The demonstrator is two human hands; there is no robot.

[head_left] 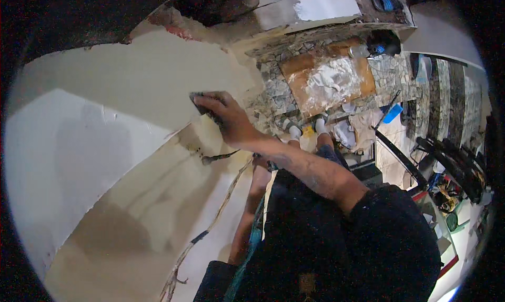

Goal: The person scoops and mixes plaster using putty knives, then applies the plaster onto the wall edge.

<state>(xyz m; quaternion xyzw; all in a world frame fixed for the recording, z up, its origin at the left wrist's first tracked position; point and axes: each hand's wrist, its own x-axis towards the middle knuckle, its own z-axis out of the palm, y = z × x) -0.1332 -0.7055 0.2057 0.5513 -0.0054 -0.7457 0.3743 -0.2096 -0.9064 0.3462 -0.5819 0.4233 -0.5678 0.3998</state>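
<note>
My right hand (230, 122) is closed round a dark, flat-edged putty scraper (198, 103) and holds it at the wall (158, 86). Most of the scraper is hidden by the fingers. A smooth pale coat covers the upper wall, with a ragged lower border over a beige surface. Below my right forearm, my left hand (260, 168) is down by my body, its fingers mostly hidden. Just under the right hand, a short dark cable end (218, 157) sticks out near a rough patch in the wall. A long, thin, taped cord (202, 233) hangs down beside my left arm.
On the stone-patterned floor lies a cardboard sheet (294, 73) covered with white powder, a clear container (359, 50) at its corner. My feet stand at its edge. A blue object (392, 114), a long black bar (400, 157) and clutter lie to the right. A ledge (279, 18) runs along the top.
</note>
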